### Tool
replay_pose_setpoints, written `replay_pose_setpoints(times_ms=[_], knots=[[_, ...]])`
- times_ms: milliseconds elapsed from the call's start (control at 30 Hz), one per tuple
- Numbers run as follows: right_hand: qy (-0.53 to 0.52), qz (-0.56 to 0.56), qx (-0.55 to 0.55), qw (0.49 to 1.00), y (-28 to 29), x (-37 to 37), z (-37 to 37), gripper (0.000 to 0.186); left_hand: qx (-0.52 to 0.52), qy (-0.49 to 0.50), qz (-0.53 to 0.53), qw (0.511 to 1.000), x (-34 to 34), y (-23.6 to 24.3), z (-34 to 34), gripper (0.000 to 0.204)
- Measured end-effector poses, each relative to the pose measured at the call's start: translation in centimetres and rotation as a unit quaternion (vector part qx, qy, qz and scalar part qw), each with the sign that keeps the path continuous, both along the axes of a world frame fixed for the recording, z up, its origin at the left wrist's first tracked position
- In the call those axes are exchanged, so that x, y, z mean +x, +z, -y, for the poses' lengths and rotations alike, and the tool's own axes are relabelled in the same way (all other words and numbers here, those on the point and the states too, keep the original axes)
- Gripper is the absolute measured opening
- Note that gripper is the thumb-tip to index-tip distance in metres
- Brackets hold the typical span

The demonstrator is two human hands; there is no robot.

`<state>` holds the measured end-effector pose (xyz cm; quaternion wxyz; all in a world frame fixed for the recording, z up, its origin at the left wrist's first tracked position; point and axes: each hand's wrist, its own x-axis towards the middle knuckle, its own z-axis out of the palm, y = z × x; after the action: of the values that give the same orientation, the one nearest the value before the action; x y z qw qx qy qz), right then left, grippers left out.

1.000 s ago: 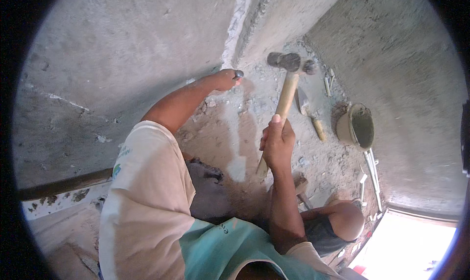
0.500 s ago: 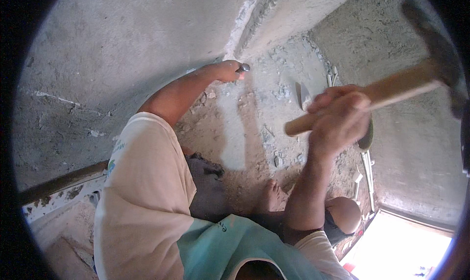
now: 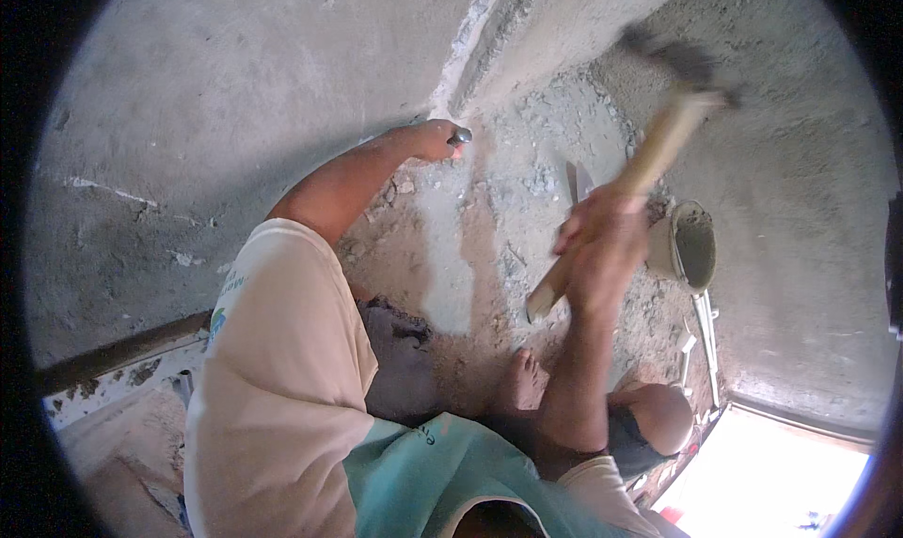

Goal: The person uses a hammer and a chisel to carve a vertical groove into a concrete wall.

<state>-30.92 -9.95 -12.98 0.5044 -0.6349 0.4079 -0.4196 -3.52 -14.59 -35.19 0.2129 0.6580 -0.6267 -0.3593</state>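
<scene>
My left hand (image 3: 437, 140) is closed around a metal chisel (image 3: 461, 136), its round steel end pointing up toward me. The chisel's far tip is hidden below the hand, low by the wall corner where a chipped groove (image 3: 478, 44) runs down. My right hand (image 3: 607, 246) grips the wooden handle of a hammer (image 3: 656, 148), raised over the floor to the right of the chisel. Motion smears the hammer's dark head. Under and just beyond my right hand lies a pointed trowel (image 3: 583, 182), partly covered.
A bucket (image 3: 662, 246) with grey material inside stands by the right wall. White pipes (image 3: 707, 345) lie along that wall. Rubble and dust (image 3: 404, 185) cover the floor around my bare foot (image 3: 523, 378). Bright light enters through an opening (image 3: 771, 472) at lower right.
The hammer has swung leftward from the far right, closer to the chisel, uncovering the bucket. My left hand keeps its place on the chisel, which looks slightly more tilted.
</scene>
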Motion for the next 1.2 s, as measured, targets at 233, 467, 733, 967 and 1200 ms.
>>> replay_pose_setpoints(times_ms=[233,467,733,967,1200], knots=[[0.001,-0.03,-0.267,0.963,-0.8,2.3,1.0,0.052,-0.019,0.014,-0.042,0.999,0.5,-0.4,-0.6,0.016],[0.115,-0.27,0.139,0.946,-16.7,-0.7,-3.9,0.044,-0.047,0.016,-0.003,0.999,3.5,-3.0,-0.9,0.028],[0.038,0.031,-0.043,0.998,1.6,2.7,-0.9,0.039,-0.04,0.052,-0.068,0.996,0.4,-2.2,-1.7,0.034],[0.045,-0.066,-0.082,0.993,-7.7,2.2,-1.3,0.037,-0.021,0.056,-0.094,0.994,0.2,-2.8,-0.3,0.039],[0.081,-0.169,0.185,0.965,-11.3,-0.3,-2.2,0.049,-0.033,0.078,-0.029,0.996,2.6,-6.4,-0.4,0.038]])
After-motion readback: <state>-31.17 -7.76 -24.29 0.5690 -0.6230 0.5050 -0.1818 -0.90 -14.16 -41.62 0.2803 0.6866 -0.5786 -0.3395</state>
